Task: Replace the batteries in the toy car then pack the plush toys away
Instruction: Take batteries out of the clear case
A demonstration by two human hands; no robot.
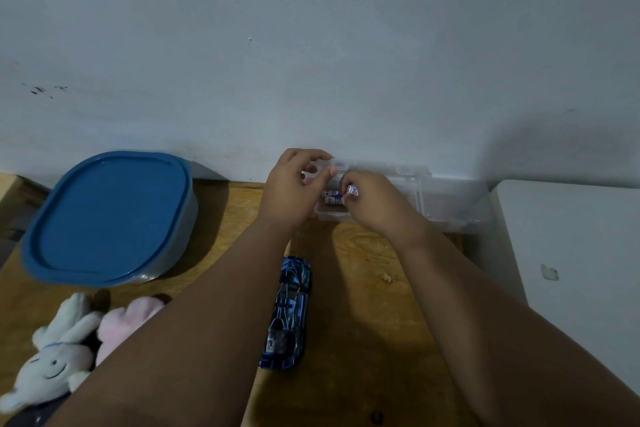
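Head view: I see both forearms reaching forward over the bench (pixel 363 315) toward a clear case (pixel 450 204) that sits at the far edge against the pale wall (pixel 311 45). The case's lid stands raised along the wall.

My left hand (pixel 292 189) has its fingers curled, with thumb and forefinger closed on the near left corner of that lid. My right hand (pixel 375 204) is over the case's left compartment, its fingertips pinching one white, red and blue battery (pixel 352 189) just above the compartment. Two batteries (pixel 330 197) of the same print lie side by side in that compartment, directly below and left of the held one. I cannot tell what the compartments further right hold.

The toy car (pixel 289 312), blue with black and white markings, lies on the bench between my forearms, lengthwise toward the case and near the left arm. It is untouched by either hand.

To the left stands a tub with a blue lid (pixel 107 215), closed. In front of it, at the bench's left near corner, lie a white plush (pixel 55 354) and a pink plush (pixel 124 319), touching each other and partly hidden behind my left forearm. A small pale crumb (pixel 386 277) lies on the wood right of the car. A white surface (pixel 571 253) adjoins the bench on the right.
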